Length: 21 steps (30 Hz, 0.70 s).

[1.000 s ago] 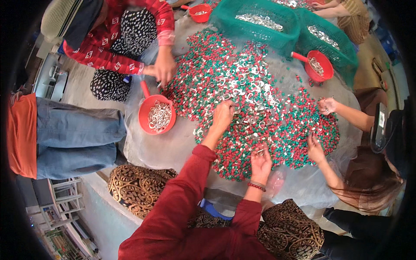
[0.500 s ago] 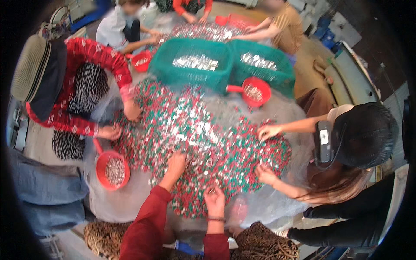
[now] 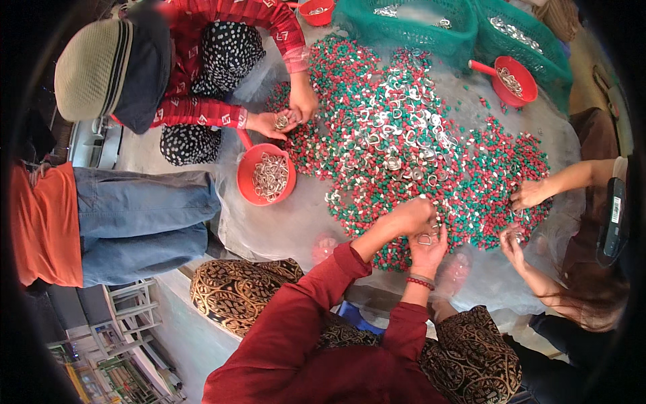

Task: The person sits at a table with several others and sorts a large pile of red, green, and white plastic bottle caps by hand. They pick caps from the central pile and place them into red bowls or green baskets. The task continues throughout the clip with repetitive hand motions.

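Note:
Over the near edge of a wide pile of small red, green and white pellets (image 3: 377,222), my two hands are close together. My right hand (image 3: 431,250), with a red bead bracelet at the wrist, is turned palm up and half curled around a few silver metal rings (image 3: 425,239), some D-shaped. My left hand (image 3: 414,214) is bent above its fingers, its own fingertips closed and partly hidden; what they hold I cannot make out. More silver rings and curved metal pieces (image 3: 397,138) lie loose over the middle of the pile.
A red scoop (image 3: 282,192) of metal rings stands left of the pile, another red scoop (image 3: 523,101) at the far right. Green baskets (image 3: 417,50) with metal pieces stand behind. Co-workers' hands (image 3: 286,121) work at the left and other hands (image 3: 528,195) at the right. Clear plastic sheeting (image 3: 269,232) lies underneath.
My left hand has come from the pile to my right hand, which now shows rings in its palm. The view has swung, and the left co-worker's hands have come together.

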Each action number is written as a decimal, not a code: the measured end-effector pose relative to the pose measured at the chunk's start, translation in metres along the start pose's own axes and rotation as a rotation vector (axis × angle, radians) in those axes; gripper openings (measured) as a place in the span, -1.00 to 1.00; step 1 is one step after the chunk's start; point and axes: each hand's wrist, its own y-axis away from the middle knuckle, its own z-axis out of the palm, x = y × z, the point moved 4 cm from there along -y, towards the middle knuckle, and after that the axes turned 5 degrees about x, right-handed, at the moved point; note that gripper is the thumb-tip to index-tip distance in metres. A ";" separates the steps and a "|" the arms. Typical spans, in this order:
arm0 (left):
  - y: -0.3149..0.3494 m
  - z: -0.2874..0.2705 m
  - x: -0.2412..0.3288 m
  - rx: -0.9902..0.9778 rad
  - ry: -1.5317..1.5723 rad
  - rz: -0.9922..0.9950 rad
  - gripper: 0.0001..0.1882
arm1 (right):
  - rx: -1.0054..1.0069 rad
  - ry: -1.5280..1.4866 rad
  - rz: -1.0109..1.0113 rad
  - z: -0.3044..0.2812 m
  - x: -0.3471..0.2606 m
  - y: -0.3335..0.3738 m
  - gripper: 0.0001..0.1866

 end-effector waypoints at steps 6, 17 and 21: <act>-0.024 -0.103 -0.114 0.802 -0.296 -0.145 -0.66 | -0.100 0.107 -0.063 0.007 -0.012 -0.001 -0.48; -0.017 -0.033 -0.137 0.578 -0.374 -0.147 -0.82 | 0.005 -0.105 -0.110 -0.016 -0.008 -0.010 -0.64; -0.010 -0.024 -0.110 0.391 -0.416 -0.244 -0.79 | 0.052 -0.102 -0.111 -0.021 -0.014 -0.010 -0.67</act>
